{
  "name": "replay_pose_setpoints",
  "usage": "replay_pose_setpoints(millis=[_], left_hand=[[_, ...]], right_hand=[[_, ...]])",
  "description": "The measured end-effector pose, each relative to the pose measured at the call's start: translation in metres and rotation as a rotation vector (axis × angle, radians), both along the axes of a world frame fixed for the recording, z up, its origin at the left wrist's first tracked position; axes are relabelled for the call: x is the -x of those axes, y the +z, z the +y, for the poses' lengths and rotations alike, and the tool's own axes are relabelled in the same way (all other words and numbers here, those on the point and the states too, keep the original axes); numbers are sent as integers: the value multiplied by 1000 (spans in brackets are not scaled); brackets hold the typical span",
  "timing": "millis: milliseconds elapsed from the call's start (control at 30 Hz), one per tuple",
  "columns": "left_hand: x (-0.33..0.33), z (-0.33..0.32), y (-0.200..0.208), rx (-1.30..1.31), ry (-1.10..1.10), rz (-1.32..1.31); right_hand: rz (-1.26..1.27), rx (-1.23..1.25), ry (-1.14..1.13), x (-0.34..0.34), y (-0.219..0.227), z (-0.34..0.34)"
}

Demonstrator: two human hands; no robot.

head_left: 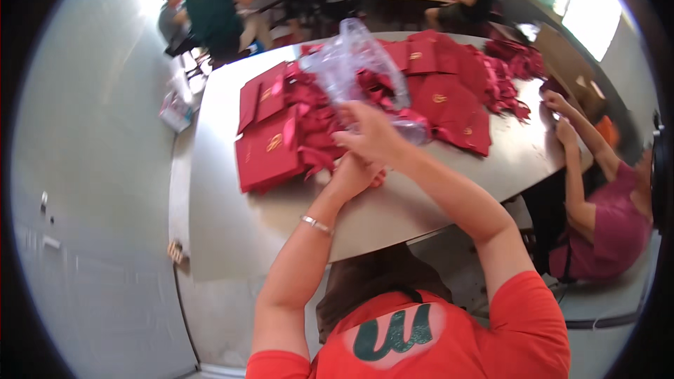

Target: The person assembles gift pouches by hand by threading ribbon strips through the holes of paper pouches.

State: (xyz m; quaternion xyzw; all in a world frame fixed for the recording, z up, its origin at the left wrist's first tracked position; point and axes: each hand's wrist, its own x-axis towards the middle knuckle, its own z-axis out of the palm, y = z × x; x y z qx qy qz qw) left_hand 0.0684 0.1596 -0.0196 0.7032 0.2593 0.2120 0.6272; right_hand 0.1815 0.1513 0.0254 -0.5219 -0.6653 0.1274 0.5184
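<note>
My left hand [357,174], a silver bracelet on its wrist, is curled closed at the near side of the red ribbon heap. A bit of red shows beside its fingers; what it holds is hidden. Just above it, my right hand [375,135] crosses over with thumb and fingers apart, nearest to the ribbons [319,130] and a crumpled clear plastic bag [344,63]. To the left lie red gift bags [270,151] with gold print, stacked flat. More red bags [449,109] are fanned out right of the plastic bag.
Everything lies on a pale table [225,231] with a rounded edge. At its right side a person [604,217] in a purple-red top works with both hands near another ribbon heap [516,63]. Several people sit at tables further back. A grey wall [98,133] runs along the left.
</note>
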Motion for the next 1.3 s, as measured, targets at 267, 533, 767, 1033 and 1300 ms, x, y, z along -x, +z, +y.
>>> replay_pose_setpoints(millis=[267, 533, 767, 1033, 1300], left_hand=[[1, -3, 0, 81, 5, 13], [4, -9, 10, 98, -22, 6], [7, -5, 10, 37, -52, 61], [4, -10, 11, 25, -32, 41], [10, -8, 10, 55, -19, 87]], right_hand=[[132, 230, -42, -28, -32, -51], [169, 156, -127, -28, -40, -64], [16, -332, -200, -38, -24, -64], [-11, -143, -963, -155, -27, -52], [-108, 503, -1103, -162, -32, -52]])
